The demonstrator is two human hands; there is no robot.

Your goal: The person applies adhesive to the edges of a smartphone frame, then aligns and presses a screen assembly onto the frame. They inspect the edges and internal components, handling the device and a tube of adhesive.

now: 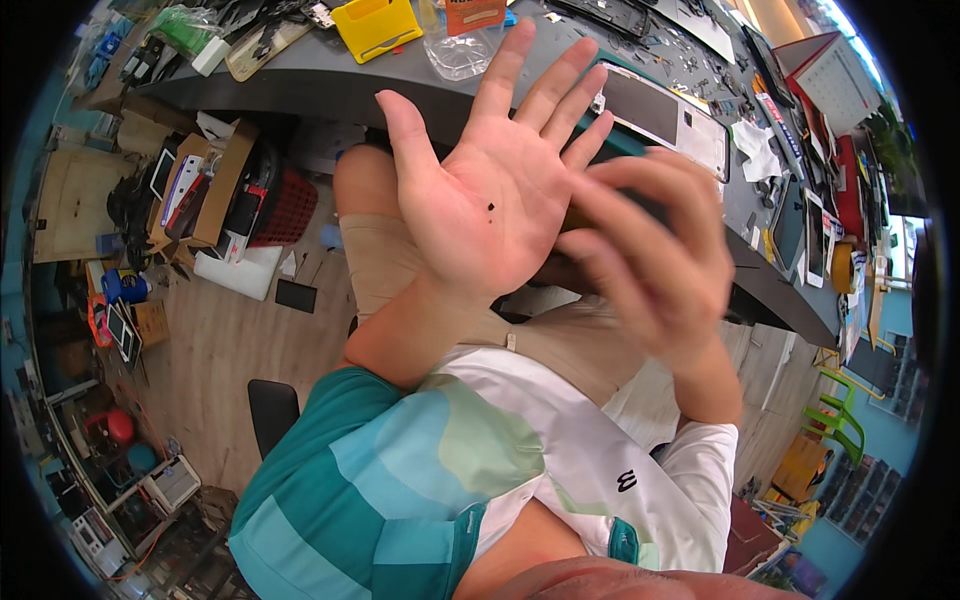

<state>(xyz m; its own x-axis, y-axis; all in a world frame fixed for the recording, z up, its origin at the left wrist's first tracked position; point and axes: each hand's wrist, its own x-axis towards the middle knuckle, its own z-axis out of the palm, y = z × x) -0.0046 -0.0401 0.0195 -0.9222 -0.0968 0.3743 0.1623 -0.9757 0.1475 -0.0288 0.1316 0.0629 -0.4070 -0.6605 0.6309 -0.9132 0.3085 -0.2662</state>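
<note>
My left hand [485, 200] is held palm up over my lap, with its fingers spread wide. On the palm lies a tiny black piece [491, 207], too small to name, with an even smaller dark speck just below it. My right hand [655, 240] is beside the left palm's right edge, blurred by motion. Its fingers are bent, and a gap shows between the thumb and the forefinger; nothing is visible between them. Beyond the left fingertips, a silver laptop-like panel [650, 110] rests on the workbench.
The dark workbench [300, 80] curves across the front. On it are a yellow plastic case [375, 28], a clear plastic container [462, 55], a crumpled tissue [755, 148] and many small parts. A cardboard box [222, 190] of devices and a red basket [290, 208] stand at left.
</note>
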